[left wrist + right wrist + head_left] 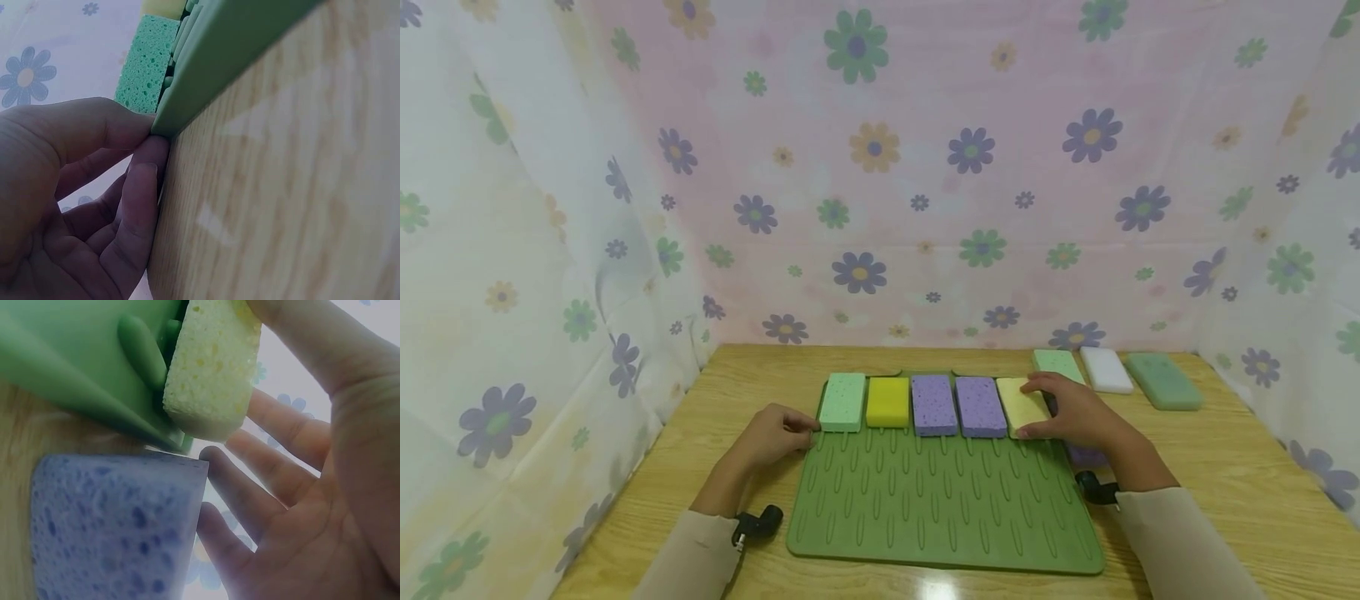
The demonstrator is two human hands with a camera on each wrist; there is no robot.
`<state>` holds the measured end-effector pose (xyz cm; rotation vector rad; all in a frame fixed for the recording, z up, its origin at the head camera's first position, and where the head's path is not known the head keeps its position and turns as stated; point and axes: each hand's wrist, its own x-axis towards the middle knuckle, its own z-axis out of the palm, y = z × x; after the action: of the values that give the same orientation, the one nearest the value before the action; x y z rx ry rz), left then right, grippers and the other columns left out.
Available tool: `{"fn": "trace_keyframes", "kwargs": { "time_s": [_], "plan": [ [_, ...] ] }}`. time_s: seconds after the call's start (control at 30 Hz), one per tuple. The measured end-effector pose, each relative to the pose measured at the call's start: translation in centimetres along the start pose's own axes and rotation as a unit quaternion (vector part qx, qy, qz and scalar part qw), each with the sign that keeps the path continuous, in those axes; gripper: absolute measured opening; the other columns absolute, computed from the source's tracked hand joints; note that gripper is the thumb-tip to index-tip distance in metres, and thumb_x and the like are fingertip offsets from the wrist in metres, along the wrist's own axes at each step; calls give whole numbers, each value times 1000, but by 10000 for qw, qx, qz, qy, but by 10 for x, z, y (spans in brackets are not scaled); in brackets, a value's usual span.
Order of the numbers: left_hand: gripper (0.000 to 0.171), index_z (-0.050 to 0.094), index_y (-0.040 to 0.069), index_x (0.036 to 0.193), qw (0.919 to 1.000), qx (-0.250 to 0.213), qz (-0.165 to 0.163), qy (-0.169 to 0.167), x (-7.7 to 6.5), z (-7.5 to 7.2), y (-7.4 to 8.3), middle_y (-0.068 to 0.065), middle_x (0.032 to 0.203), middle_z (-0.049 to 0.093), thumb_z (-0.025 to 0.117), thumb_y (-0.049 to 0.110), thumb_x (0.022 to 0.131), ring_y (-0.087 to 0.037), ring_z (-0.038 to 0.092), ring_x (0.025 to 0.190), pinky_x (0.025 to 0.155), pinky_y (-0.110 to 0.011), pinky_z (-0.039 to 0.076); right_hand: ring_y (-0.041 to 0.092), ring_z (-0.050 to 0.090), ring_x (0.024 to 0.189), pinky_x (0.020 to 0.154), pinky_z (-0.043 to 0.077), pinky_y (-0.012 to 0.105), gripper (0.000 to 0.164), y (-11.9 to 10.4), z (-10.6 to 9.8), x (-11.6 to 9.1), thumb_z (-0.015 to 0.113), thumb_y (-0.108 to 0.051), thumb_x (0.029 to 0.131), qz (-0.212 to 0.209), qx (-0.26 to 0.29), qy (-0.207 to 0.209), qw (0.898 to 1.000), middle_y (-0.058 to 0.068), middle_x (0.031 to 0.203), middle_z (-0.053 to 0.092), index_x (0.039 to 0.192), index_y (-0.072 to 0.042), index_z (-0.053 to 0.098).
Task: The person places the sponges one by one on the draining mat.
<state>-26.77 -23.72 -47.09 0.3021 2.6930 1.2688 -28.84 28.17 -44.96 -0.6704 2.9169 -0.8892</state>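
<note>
five sponges (934,405) in row along far edge of green mat (940,500). left hand (777,435) pinches mat's left edge near far-left corner. right hand (1081,412) grips pale yellow sponge (1017,404) at mat's far-right corner. purple sponge (1086,456) on table (1213,475) just beside mat's right edge. green block (1163,382) near table's far-right corner.

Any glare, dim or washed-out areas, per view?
Head: small glare spot on the wooden table, bottom edge; left wrist: left hand dim, pale reflections on the wood; right wrist: floral backdrop washed out, green mat looks soft.
</note>
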Motion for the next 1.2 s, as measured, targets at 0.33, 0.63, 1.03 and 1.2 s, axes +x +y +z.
{"fn": "trace_keyframes", "kwargs": {
  "time_s": [0.33, 0.63, 1.03, 1.2],
  "plan": [
    [19, 81, 13, 111, 10000, -26, 5, -11, 1, 1, -1, -4, 107, 76, 74, 14, 94, -14, 69, 85, 73, -31, 60, 54, 32, 146, 108, 39, 70, 92, -3, -1, -1, 85, -55, 79, 41, -38, -65, 10000, 28, 160, 37, 145, 2, 55],
    [20, 81, 12, 112, 10000, -10, -7, -29, 0, 1, 0, -4, 103, 76, 74, 14, 94, -15, 70, 81, 71, -32, 60, 53, 37, 144, 106, 42, 68, 86, -5, -9, -5, 85, -51, 81, -41, 59, -41, 10000, 27, 158, 42, 145, 0, 56],
    [20, 81, 12, 112, 10000, 10, 14, -13, -1, 1, 1, -4, 104, 75, 75, 14, 93, -15, 69, 82, 70, -31, 60, 49, 47, 139, 100, 47, 69, 79, 15, -25, -25, 85, -52, 81, -56, 54, 234, 9997, 18, 155, 50, 144, -11, 60],
    [20, 81, 11, 112, 10000, -26, 4, -12, -1, 2, 1, -5, 104, 75, 75, 14, 93, -15, 69, 82, 70, -32, 60, 50, 39, 143, 106, 39, 73, 81, 27, -29, -35, 88, -46, 80, -227, 281, 289, 9989, 19, 161, 41, 145, -9, 57]
  ]
}}
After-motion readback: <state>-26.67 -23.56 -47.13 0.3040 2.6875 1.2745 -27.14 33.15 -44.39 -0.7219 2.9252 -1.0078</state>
